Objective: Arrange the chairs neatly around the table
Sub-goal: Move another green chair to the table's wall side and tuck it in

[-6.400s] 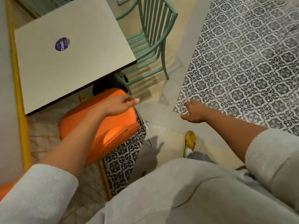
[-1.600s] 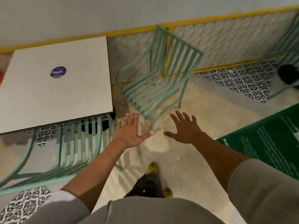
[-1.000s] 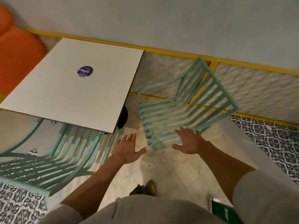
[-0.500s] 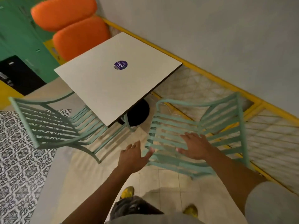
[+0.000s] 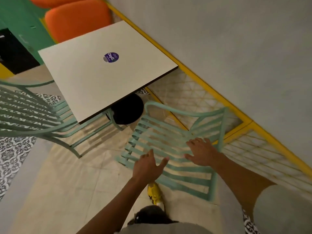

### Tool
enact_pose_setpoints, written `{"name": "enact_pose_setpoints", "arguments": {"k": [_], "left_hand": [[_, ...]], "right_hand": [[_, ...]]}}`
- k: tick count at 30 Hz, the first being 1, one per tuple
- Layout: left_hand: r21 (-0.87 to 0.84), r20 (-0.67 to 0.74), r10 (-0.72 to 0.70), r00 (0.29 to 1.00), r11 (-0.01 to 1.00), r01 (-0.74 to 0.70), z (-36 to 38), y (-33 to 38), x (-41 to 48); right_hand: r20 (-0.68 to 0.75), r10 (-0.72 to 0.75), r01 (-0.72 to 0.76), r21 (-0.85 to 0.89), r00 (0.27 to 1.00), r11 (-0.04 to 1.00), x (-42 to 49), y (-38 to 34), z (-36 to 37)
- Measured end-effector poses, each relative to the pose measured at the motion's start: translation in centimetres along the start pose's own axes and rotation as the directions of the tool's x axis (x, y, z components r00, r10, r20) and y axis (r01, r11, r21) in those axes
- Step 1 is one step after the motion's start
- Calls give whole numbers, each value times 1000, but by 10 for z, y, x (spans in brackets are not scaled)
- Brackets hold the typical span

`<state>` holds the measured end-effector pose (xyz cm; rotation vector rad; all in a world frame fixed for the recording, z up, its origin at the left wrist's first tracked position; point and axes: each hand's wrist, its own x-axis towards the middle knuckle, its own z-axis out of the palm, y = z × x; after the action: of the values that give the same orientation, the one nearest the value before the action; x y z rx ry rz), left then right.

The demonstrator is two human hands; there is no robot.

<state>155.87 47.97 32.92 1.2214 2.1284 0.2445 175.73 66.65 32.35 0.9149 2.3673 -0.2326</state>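
Note:
A square white table (image 5: 94, 81) with a round purple sticker (image 5: 111, 57) stands by the wall. One mint-green slatted chair (image 5: 170, 132) sits apart from the table's right corner, angled toward the wall. My left hand (image 5: 148, 166) hovers open over its front slats. My right hand (image 5: 201, 152) is open above its seat, fingers spread, holding nothing. A second mint-green chair (image 5: 28, 114) stands at the table's left side with its seat partly under the top.
Orange cushioned seats (image 5: 76, 17) line the far side of the table. A grey wall (image 5: 236, 48) with a yellow strip (image 5: 211, 88) runs on the right. The table's black base (image 5: 126, 108) shows below. Patterned tiles (image 5: 11, 156) lie at left. My yellow shoe (image 5: 154, 193) stands beside the chair.
The view has swung and closed in on the right chair. Both open hands have moved forward over its seat. The chairs themselves have not visibly shifted.

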Motion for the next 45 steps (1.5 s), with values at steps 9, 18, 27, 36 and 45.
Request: {"name": "enact_pose_setpoints", "arguments": {"k": [9, 18, 27, 36, 45], "left_hand": [[-102, 114, -27, 993, 994, 39, 74, 106, 32], [-130, 169, -225, 959, 960, 249, 162, 186, 42], [-216, -35, -473, 880, 864, 456, 239, 241, 38], [-68, -191, -334, 923, 942, 327, 246, 221, 40], [42, -162, -210, 964, 975, 220, 209, 155, 24]], "right_hand": [[27, -46, 49, -159, 999, 986, 17, 102, -7], [109, -294, 313, -279, 950, 908, 64, 180, -7], [219, -399, 454, -349, 890, 820, 87, 214, -3], [196, -421, 464, -335, 886, 820, 93, 217, 19], [-49, -489, 453, -306, 871, 837, 56, 199, 49]]}}
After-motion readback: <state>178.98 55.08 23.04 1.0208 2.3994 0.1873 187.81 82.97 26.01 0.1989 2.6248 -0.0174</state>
